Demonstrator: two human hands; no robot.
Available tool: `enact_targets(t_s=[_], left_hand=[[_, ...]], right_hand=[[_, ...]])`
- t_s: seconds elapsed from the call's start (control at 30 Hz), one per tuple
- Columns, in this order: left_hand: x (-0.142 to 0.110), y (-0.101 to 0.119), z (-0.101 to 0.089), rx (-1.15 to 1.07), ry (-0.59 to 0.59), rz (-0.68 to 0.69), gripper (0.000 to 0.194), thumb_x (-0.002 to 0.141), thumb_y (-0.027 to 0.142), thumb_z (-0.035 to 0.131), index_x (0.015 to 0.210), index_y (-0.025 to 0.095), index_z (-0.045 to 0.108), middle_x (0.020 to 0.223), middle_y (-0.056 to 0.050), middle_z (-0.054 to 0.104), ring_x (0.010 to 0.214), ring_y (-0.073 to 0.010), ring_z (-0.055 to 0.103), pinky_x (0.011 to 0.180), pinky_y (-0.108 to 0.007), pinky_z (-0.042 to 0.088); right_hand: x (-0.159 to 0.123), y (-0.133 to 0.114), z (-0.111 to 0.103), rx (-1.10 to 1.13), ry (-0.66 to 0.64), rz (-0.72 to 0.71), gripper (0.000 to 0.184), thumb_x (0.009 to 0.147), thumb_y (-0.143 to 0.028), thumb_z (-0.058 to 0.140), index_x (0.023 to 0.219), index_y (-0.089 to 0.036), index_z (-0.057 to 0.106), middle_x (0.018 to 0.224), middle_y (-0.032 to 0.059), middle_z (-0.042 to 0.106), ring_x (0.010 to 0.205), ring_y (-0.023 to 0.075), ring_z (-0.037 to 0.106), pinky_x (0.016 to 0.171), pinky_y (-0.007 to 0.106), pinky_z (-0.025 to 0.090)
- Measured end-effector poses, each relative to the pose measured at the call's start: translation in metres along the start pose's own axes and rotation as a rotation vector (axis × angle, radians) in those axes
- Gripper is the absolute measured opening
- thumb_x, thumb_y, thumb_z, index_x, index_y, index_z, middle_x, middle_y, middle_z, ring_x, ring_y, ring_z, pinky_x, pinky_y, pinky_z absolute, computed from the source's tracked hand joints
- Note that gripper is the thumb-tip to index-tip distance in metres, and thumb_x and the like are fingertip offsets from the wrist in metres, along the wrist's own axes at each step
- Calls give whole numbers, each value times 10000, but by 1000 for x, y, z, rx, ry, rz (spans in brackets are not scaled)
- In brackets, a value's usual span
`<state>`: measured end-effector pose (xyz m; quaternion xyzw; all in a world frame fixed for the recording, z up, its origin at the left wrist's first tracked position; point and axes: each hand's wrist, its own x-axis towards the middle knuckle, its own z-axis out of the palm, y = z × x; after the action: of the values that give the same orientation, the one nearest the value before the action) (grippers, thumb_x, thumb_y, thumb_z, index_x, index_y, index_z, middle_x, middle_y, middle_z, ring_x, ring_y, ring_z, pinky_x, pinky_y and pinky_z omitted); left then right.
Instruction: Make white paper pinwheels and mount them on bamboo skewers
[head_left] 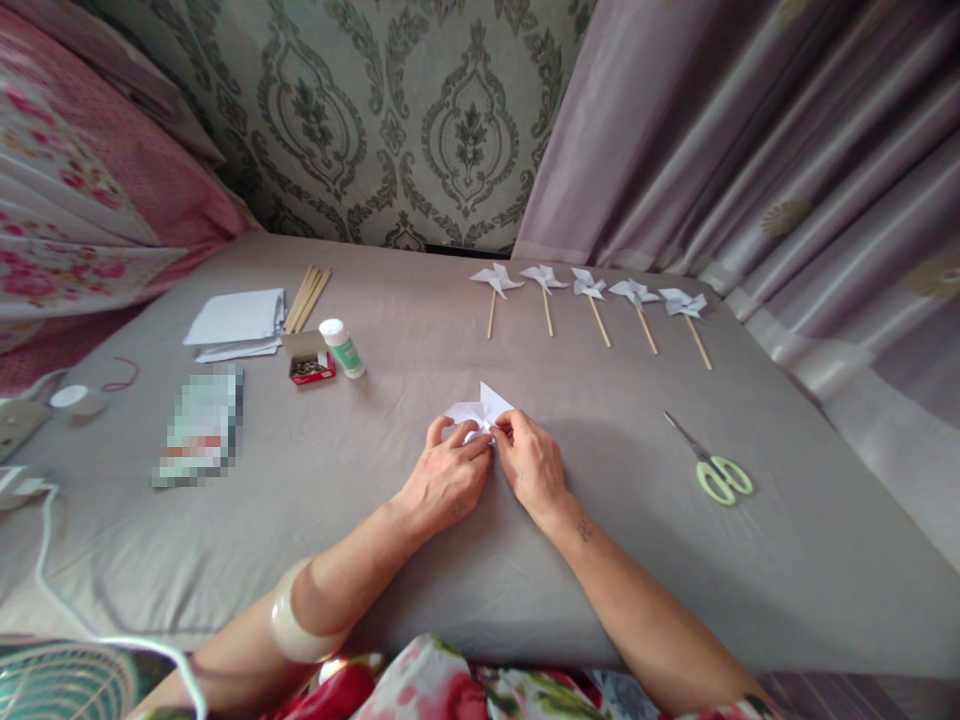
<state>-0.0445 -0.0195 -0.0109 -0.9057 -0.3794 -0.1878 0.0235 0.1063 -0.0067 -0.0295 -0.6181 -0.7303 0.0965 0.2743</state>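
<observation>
Both my hands meet at the middle of the grey cloth-covered surface (pixel 630 580). My left hand (pixel 444 478) and my right hand (pixel 529 462) pinch a folded white paper piece (pixel 480 408), whose points stick out beyond my fingertips. The fingers of both hands are curled and pressed on the paper. A pale bangle sits on my left forearm.
Several finished white paper pinwheels on sticks (pixel 592 300) lie in a row at the back right. Green-handled scissors (pixel 712 468) lie to the right. At the back left are white paper sheets (pixel 236 320), wooden sticks (pixel 307 296), a glue bottle (pixel 342 347) and a small red box (pixel 309 362).
</observation>
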Motion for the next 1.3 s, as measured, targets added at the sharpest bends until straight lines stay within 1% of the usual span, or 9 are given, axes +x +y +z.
enact_targets(t_s=[0.27, 0.6, 0.7, 0.83, 0.9, 1.0, 1.13, 1.3], left_hand=[[-1, 0, 2, -8, -18, -9, 175, 876, 142, 465, 837, 179, 632, 944, -57, 673, 1033, -220, 529, 997, -454, 265], [0, 1, 0, -21, -1, -5, 186, 868, 125, 462, 844, 183, 637, 930, -56, 683, 1021, -218, 532, 982, -444, 281], [0, 0, 1, -15, -1, -9, 187, 869, 125, 460, 828, 181, 634, 945, -57, 687, 1024, -216, 530, 982, -443, 278], [-1, 0, 1, -5, -9, -12, 173, 858, 123, 476, 814, 184, 631, 963, -58, 693, 1038, -225, 530, 978, -449, 278], [-1, 0, 1, 2, -9, -10, 169, 856, 122, 479, 817, 185, 630, 969, -58, 694, 1045, -229, 529, 975, -451, 279], [0, 0, 0, 13, -6, -7, 162, 861, 125, 479, 818, 179, 626, 973, -58, 692, 1063, -230, 523, 979, -444, 278], [0, 1, 1, 6, -6, -9, 163, 868, 126, 476, 823, 177, 625, 975, -56, 689, 1062, -222, 523, 988, -444, 273], [-1, 0, 3, 8, -11, -10, 155, 871, 133, 482, 835, 169, 628, 994, -60, 684, 1065, -222, 523, 994, -450, 273]], right_hand=[[-1, -3, -3, -54, -18, -31, 132, 908, -196, 446, 872, -190, 573, 834, 74, 675, 738, 195, 625, 649, 273, 413], [0, -3, 0, -22, -12, -22, 130, 900, -202, 449, 861, -197, 573, 826, 75, 664, 738, 196, 620, 654, 275, 426], [0, -2, -5, 62, 10, -14, 122, 900, -225, 473, 871, -194, 588, 840, 69, 662, 741, 188, 619, 681, 271, 441], [-3, 4, -18, 117, 38, -72, 179, 895, -185, 456, 947, -185, 627, 928, 71, 649, 792, 171, 611, 750, 262, 450], [-4, 7, -23, 85, 29, -109, 238, 882, -145, 439, 983, -193, 648, 945, 71, 644, 831, 174, 603, 780, 267, 450], [-6, 7, -25, -7, -10, -178, 291, 858, -108, 436, 989, -197, 680, 917, 72, 636, 872, 194, 580, 822, 296, 441], [-6, 3, -21, -111, -65, -250, 301, 864, -122, 447, 1011, -201, 698, 915, 80, 619, 872, 211, 538, 819, 330, 426], [-5, 2, -18, -146, -86, -274, 304, 864, -125, 454, 1031, -208, 695, 931, 85, 603, 875, 218, 509, 796, 344, 406]])
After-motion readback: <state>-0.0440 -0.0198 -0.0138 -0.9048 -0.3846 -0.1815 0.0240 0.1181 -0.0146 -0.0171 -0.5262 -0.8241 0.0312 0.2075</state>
